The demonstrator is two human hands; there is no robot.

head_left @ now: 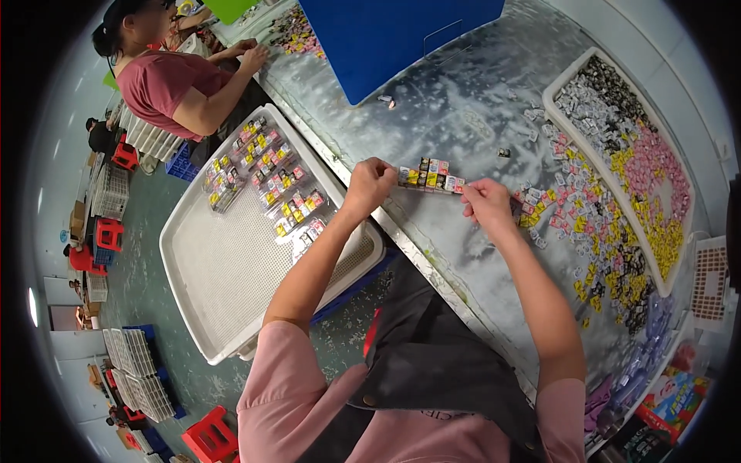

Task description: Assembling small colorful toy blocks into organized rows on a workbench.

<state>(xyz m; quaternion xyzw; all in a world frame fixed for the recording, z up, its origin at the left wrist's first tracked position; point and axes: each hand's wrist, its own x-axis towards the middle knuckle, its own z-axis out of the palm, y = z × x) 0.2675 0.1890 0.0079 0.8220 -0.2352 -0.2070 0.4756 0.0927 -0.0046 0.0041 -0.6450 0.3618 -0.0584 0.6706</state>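
Observation:
A short row of small wrapped candies (431, 176) in yellow, pink, black and red lies on the grey worktable (463, 100). My left hand (369, 184) grips the row's left end and my right hand (488, 204) pinches its right end, pressing the pieces together between them. Just right of my right hand spreads a loose pile of candies (575, 224). To my left stands a white perforated tray (231, 270) with several filled clear packs (270, 174) at its far end.
A long white tray (557, 92) full of sorted candies lies at the right. A blue box (386, 38) stands at the back of the table. Another person in a red shirt (174, 85) works at the far left. Crates and red stools stand on the floor.

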